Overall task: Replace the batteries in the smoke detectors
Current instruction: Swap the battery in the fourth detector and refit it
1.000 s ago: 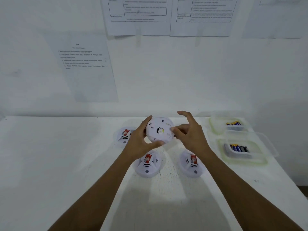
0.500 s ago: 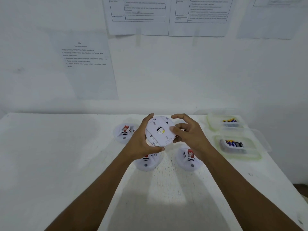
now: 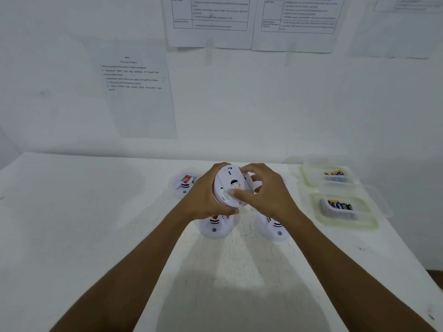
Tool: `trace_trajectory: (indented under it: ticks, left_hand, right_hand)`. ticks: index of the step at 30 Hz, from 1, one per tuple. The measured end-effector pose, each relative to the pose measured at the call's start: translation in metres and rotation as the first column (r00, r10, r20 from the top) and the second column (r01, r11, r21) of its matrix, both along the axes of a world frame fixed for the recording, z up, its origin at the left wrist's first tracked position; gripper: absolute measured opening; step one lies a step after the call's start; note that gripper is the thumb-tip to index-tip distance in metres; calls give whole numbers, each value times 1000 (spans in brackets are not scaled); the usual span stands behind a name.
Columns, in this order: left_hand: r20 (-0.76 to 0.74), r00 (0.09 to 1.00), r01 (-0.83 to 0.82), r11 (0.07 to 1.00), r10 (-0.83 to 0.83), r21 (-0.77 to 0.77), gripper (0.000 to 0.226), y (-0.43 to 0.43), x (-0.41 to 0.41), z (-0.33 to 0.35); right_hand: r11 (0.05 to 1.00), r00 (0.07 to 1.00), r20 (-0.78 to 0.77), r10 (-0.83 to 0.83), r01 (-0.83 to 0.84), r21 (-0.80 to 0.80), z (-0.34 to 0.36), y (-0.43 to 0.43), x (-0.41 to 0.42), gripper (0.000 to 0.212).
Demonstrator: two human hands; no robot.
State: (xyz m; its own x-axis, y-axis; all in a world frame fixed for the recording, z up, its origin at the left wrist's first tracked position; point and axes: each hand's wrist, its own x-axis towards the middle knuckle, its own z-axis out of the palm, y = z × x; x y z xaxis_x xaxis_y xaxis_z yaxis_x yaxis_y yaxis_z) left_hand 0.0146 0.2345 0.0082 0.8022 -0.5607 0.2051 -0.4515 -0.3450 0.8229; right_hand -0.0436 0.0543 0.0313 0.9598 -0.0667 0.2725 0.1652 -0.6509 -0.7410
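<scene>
Both hands hold one smoke detector (image 3: pixel 230 185) above the table: left hand (image 3: pixel 203 197) wraps its rim, right hand (image 3: pixel 271 195) grips its back | progress: seemingly early, back unopened, three other detectors (image 3: pixel 183 186) waiting | white table (image 3: pixel 96 212), battery tubs (image 3: pixel 318 218) at right, papers (image 3: pixel 208 20) taped on white wall.

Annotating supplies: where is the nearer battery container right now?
Head view, right side of the table: the nearer battery container sits in front of the far container, to the right of the right hand and the near-right smoke detector.

table (image 3: pixel 72 236) with detectors (image 3: pixel 183 185), battery tubs (image 3: pixel 347 226)
</scene>
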Motion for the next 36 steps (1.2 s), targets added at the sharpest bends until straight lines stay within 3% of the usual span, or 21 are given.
trace_trajectory:
  ticks: [5, 9, 11, 16, 20, 25, 29, 34, 36]
  left_hand:
    - [16, 1000, -4, 999, 4, -43, 82, 2, 1, 1]
    - [-118, 992, -46, 995, 35, -93, 81, -3, 4, 4]
    - [-96, 995, -31, 995, 22, -91, 89, 0, 4, 0]
    - [-41, 999, -37, 999, 36, -32, 75, 1, 10, -6]
    - [-51, 998, -44, 998, 42, -39, 83, 3, 15, -8]
    - [-12, 994, -111, 990, 111, -91, 89, 26, 25, -18]
    - [-7, 987, -158, 977, 159, -140, 89, 54, 30, -22]
    - [5, 987, -160, 978, 162, -131, 92, 78, 33, -27]
    - [7, 990, -140, 982, 142, -126, 93, 82, 33, -27]
  right_hand:
    - [996, 999, 44, -4, 8, -85, 8, 9, 5, 64]
    - [980, 999, 14, 34, -31, -199, 13, 11, 8, 66]
    - [965, 998, -5, 60, -59, -254, 13, 9, 10, 69]
    - [936, 996, 37, 78, -60, -347, 8, 6, 16, 71]
    - [970, 995, 43, 86, -74, -230, 7, 11, 17, 68]
    - [988, 987, 159, 40, -16, -154, 4, 2, 33, 36]
    - [1000, 998, 57, 30, -30, -2, -7, -20, 61, 28]
    - [924, 971, -226, 79, -156, -348, -42, -28, 98, 39]
    - [875, 969, -244, 40, -152, -459, -55, -22, 112, 43]
